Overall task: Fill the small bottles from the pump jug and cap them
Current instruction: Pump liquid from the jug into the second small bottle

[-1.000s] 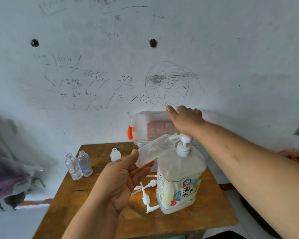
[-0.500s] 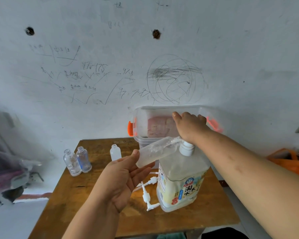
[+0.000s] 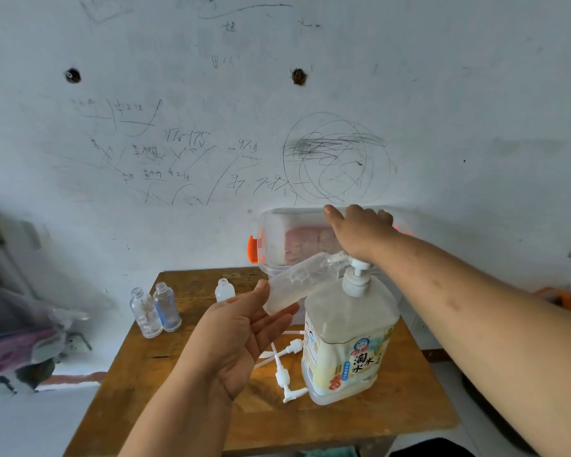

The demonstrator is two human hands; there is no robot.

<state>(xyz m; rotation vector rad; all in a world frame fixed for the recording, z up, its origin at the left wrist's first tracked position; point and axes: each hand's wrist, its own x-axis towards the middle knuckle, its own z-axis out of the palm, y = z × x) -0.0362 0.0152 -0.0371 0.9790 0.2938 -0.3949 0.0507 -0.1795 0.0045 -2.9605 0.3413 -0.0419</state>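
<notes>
The pump jug (image 3: 348,338) with a yellow label stands on the wooden table (image 3: 178,384). My right hand (image 3: 360,232) rests flat on its white pump head (image 3: 356,273), fingers spread. A frosted small bottle (image 3: 297,288) lies tilted in my left hand (image 3: 244,334), its mouth up against the pump spout. Two clear small bottles (image 3: 155,308) and a white one (image 3: 225,290) stand uncapped at the table's far left. Loose white pump caps (image 3: 285,371) with tubes lie beside the jug.
Behind the jug a clear plastic box (image 3: 277,239) with an orange latch sits against the scribbled wall. Dark cloth (image 3: 14,324) hangs at the left, beyond the table. Something orange (image 3: 561,300) lies at the far right.
The pump head has risen under my right hand after being pressed down half a second ago. The frosted bottle stays at the spout.
</notes>
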